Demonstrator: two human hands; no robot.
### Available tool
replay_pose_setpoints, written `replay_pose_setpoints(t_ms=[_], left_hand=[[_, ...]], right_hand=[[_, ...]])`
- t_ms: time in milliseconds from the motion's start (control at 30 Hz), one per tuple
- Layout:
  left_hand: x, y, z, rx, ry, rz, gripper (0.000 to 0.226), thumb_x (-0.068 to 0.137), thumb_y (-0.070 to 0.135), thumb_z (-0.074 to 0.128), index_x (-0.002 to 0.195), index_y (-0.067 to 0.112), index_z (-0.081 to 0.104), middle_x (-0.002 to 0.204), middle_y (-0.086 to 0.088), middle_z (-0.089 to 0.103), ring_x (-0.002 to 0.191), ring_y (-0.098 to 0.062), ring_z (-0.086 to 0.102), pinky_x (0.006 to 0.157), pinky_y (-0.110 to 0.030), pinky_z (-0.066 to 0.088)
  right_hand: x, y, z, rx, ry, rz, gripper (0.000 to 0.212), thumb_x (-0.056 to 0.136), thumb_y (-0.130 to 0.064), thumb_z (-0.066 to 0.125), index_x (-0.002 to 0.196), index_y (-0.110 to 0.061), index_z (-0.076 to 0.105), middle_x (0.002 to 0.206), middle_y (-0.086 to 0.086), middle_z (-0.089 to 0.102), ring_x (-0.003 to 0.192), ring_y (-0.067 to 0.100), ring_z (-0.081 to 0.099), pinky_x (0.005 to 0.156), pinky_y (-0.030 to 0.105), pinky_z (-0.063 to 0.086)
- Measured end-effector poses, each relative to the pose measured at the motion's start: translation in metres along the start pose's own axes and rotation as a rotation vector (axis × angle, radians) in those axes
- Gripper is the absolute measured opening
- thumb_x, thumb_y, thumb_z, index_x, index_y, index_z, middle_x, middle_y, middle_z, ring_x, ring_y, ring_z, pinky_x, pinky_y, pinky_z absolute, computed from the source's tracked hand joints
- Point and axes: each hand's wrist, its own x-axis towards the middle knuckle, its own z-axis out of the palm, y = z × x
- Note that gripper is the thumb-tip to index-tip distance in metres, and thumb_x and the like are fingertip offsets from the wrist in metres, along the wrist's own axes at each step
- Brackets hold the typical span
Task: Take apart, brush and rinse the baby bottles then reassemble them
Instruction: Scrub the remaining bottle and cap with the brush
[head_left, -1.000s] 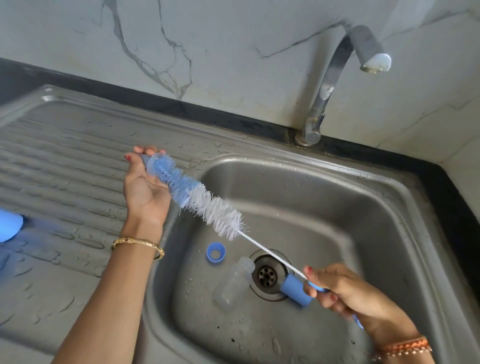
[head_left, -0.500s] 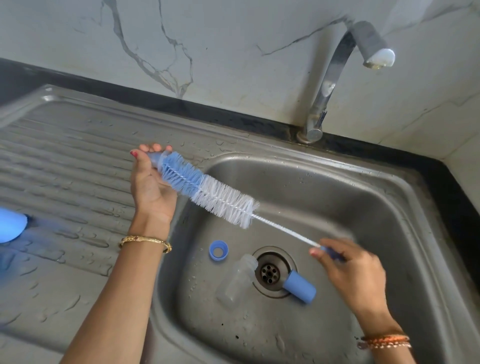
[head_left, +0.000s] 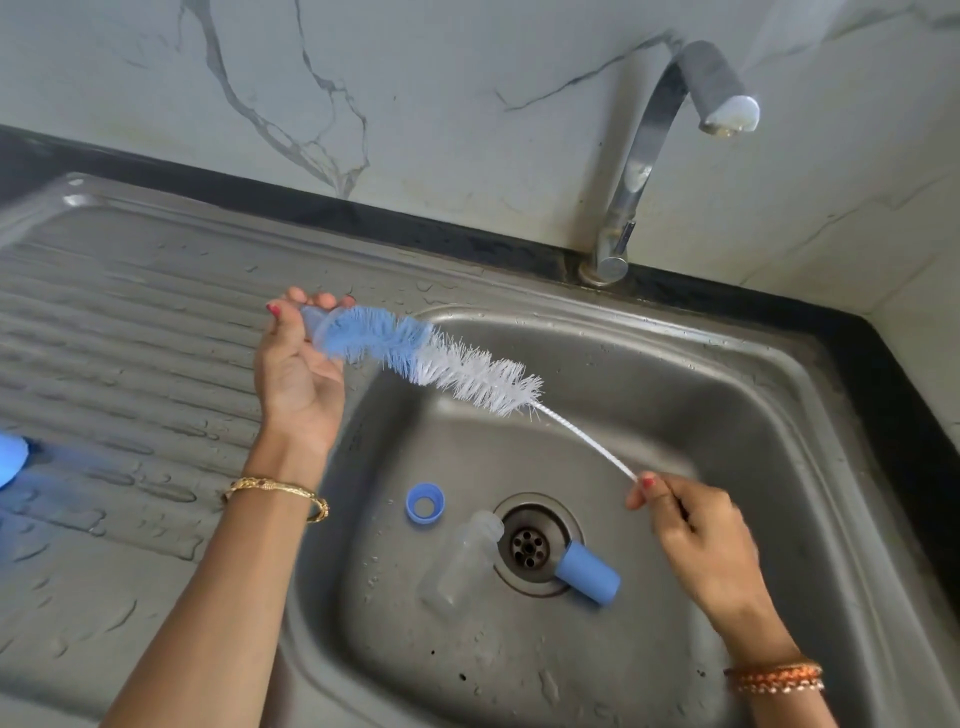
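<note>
Marble-veined wall and a curved chrome tap (head_left: 639, 171) back the steel sink (head_left: 753, 364). Left hand (head_left: 298, 379) grasps a small translucent teat (head_left: 317, 325) with the blue-and-white bristle brush (head_left: 431, 358) pushed in; right hand (head_left: 696, 530) pinches its wire. One clear bottle (head_left: 457, 566), one blue ring (head_left: 425, 502) and one blue cap (head_left: 589, 571) lie around the drain. No writing is readable.

A blue object (head_left: 10, 457) on the draining board is cut off by the left edge, so its kind cannot be told. The small clear piece (head_left: 314, 322) held in the left hand (head_left: 296, 374) is blurred and partly covered by the brush (head_left: 431, 358) bristles. The brush handle is hidden inside the right hand (head_left: 696, 530). Both forearms are cut off by the lower edge.
</note>
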Motion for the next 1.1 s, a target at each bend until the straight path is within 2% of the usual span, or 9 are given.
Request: replay_pose_setpoints(t_ms=[167, 233, 367, 500, 667, 800, 867, 967, 1100], left_hand=[[-0.001, 0.005, -0.007, -0.136, -0.011, -0.057, 0.050, 0.102, 0.031, 0.029, 0.065, 0.023, 0.062, 0.064, 0.011, 0.059, 0.072, -0.008, 0.062, 0.077, -0.025, 0.050], [0.001, 0.010, -0.011, -0.196, -0.010, -0.067, 0.054, 0.102, 0.031, 0.031, 0.059, 0.024, 0.063, 0.064, 0.012, 0.059, 0.072, -0.008, 0.062, 0.079, -0.026, 0.049], [0.002, 0.012, -0.011, -0.188, 0.026, -0.026, 0.051, 0.101, 0.030, 0.031, 0.060, 0.023, 0.059, 0.064, 0.011, 0.058, 0.071, -0.008, 0.061, 0.076, -0.025, 0.050], [0.003, 0.002, -0.008, -0.123, 0.152, -0.006, 0.031, 0.100, 0.029, 0.034, 0.073, 0.021, 0.047, 0.061, 0.011, 0.059, 0.068, -0.008, 0.062, 0.075, -0.026, 0.050], [0.003, 0.000, -0.004, -0.074, 0.461, 0.069, 0.022, 0.097, 0.023, 0.046, 0.079, 0.015, 0.053, 0.051, 0.009, 0.059, 0.059, -0.010, 0.062, 0.072, -0.028, 0.054], [0.001, 0.008, -0.001, 0.021, 0.574, 0.174, 0.016, 0.095, 0.019, 0.051, 0.080, 0.015, 0.056, 0.049, 0.009, 0.061, 0.058, -0.007, 0.062, 0.056, -0.018, 0.049], [0.002, 0.014, -0.005, -0.045, 0.606, 0.207, 0.013, 0.093, 0.018, 0.055, 0.080, 0.016, 0.056, 0.052, 0.009, 0.063, 0.060, -0.008, 0.062, 0.052, -0.016, 0.044], [-0.004, 0.007, -0.002, 0.005, 0.542, 0.164, 0.013, 0.092, 0.016, 0.056, 0.079, 0.020, 0.055, 0.055, 0.011, 0.064, 0.063, -0.005, 0.062, 0.056, -0.016, 0.046], [-0.017, -0.014, 0.018, 0.289, 0.335, -0.013, 0.016, 0.092, 0.018, 0.056, 0.076, 0.020, 0.055, 0.053, 0.011, 0.064, 0.059, -0.003, 0.061, 0.056, -0.014, 0.048]], right_hand=[[-0.002, -0.011, -0.014, 0.598, -0.557, 0.482, 0.032, 0.088, -0.031, 0.049, 0.061, -0.014, 0.055, 0.043, -0.006, 0.025, 0.033, 0.003, 0.014, 0.034, 0.008, 0.010], [-0.003, -0.012, -0.017, 0.661, -0.638, 0.521, 0.032, 0.080, -0.036, 0.051, 0.056, -0.015, 0.055, 0.044, -0.006, 0.023, 0.033, 0.001, 0.013, 0.036, 0.005, 0.010], [0.000, -0.009, -0.017, 0.519, -0.626, 0.464, 0.036, 0.091, -0.031, 0.047, 0.060, -0.014, 0.053, 0.043, -0.007, 0.023, 0.034, 0.002, 0.014, 0.035, 0.008, 0.010], [0.003, -0.001, -0.013, 0.439, -0.439, 0.352, 0.040, 0.093, -0.025, 0.051, 0.056, -0.012, 0.060, 0.041, -0.007, 0.034, 0.036, 0.006, 0.022, 0.035, 0.013, 0.016], [-0.003, -0.001, 0.000, 0.008, 0.153, -0.104, 0.030, 0.088, -0.041, 0.060, 0.063, -0.026, 0.071, 0.053, -0.004, 0.060, 0.058, 0.019, 0.055, 0.055, 0.025, 0.036], [-0.003, 0.007, -0.002, -0.035, 0.463, -0.381, 0.036, 0.082, -0.037, 0.052, 0.071, -0.010, 0.072, 0.056, -0.001, 0.061, 0.059, 0.011, 0.051, 0.053, 0.010, 0.035], [-0.001, 0.011, -0.006, 0.012, 0.508, -0.314, 0.038, 0.082, -0.038, 0.051, 0.075, -0.008, 0.073, 0.060, 0.002, 0.064, 0.056, 0.011, 0.053, 0.055, 0.013, 0.038], [-0.004, 0.004, -0.003, 0.041, 0.559, -0.133, 0.040, 0.080, -0.043, 0.053, 0.081, -0.010, 0.074, 0.056, 0.009, 0.064, 0.054, 0.032, 0.060, 0.055, 0.027, 0.046], [-0.007, -0.015, 0.004, 0.028, 0.469, -0.022, 0.013, 0.083, -0.021, 0.069, 0.081, -0.010, 0.073, 0.059, 0.008, 0.063, 0.065, 0.035, 0.062, 0.059, 0.028, 0.035]])
